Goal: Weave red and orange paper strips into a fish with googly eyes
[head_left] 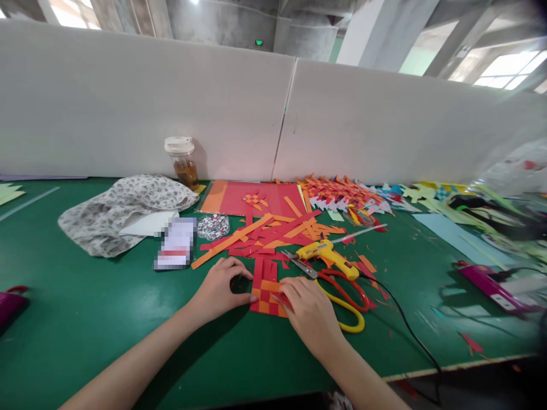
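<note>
A red and orange woven paper piece (265, 297) lies on the green table in front of me, with red strips standing out from its far side. My left hand (223, 287) is at its left edge, thumb touching the weave, fingers curved and apart from the thumb. My right hand (305, 307) rests over its right side, fingertips pressed together on an orange strip (270, 286). Just right of that hand lie scissors (342, 290) with red and yellow handles. A yellow glue gun (329, 253) lies beyond them.
Loose paper strips (256, 236) are piled beyond the weave. A phone (175, 244), a dish of small eyes (212, 226), a cloth (115, 213) and a lidded cup (183, 162) stand left. Finished paper shapes (346, 193) and a purple power strip (496, 287) are right.
</note>
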Motion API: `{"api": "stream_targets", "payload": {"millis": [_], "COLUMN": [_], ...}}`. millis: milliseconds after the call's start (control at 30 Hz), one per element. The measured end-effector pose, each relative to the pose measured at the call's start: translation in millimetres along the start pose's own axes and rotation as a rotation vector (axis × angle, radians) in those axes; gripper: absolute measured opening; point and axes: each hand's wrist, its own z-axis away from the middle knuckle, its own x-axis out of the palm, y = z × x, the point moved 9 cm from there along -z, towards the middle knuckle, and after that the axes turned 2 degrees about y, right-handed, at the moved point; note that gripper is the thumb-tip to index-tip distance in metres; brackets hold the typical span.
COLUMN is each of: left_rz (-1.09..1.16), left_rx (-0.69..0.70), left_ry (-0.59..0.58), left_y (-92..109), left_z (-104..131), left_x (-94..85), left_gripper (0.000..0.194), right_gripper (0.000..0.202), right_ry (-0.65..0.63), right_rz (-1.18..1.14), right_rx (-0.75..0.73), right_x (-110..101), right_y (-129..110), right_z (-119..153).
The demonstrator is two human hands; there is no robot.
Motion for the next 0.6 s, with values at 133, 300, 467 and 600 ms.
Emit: {"api": "stream_targets", "payload": {"millis": [133,300,467,600], "left_rz": [0.0,0.0,-0.004,0.014], "left_rx": [0.003,0.01,0.016,0.017], "left_ry": [0.007,0.012,-0.002,0.028], "left_y": [-0.1,0.5,-1.0,0.9], "left_z": [0.6,0.4,0.2,2.1], "left_x": [-0.5,-1.2,0.9,-2.9], "left_gripper": [0.032,0.032,0.032,0.043], "right_gripper": [0.01,0.009,0.008,0.007], "right_ry": [0.012,0.009,-0.007,-0.02], "right_rz": [0.007,0.011,0.003,0.002], "right_rx": [-0.002,-0.008,0.01,0.011], "right_x": [-1.8,-2.7,0.2,2.6], "right_y": [-0.9,-1.5,1.2,2.1], "right_z": [-0.7,-0.7,0.4,0.7]}}
